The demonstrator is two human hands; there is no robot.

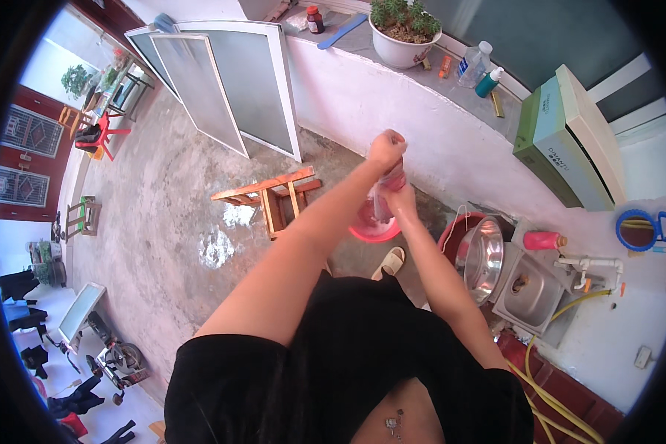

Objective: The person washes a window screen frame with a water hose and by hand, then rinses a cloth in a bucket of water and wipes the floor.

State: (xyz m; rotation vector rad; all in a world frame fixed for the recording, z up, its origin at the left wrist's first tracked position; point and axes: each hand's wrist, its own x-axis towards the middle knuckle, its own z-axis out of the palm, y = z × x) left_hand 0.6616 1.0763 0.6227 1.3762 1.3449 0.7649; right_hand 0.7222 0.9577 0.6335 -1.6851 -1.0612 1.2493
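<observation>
A wet, dark pink piece of fabric (394, 178) hangs bunched between my two hands. My left hand (387, 149) is closed around its upper end, farther from my body. Lower down, my right hand (400, 201) grips the same fabric, with the fingers partly hidden by it. Beneath them a pink plastic basin (375, 237) stands on the concrete floor, with whitish suds inside. Part of the fabric droops over the basin; whether it touches the water I cannot tell.
A wooden stool (277, 213) lies on its side left of the basin. To the right are a steel bowl (480, 261), a red tub (449, 227) and a steel sink (533, 299). A yellow hose (555, 399) trails below. Framed screens (216, 89) lean against the low wall (361, 105).
</observation>
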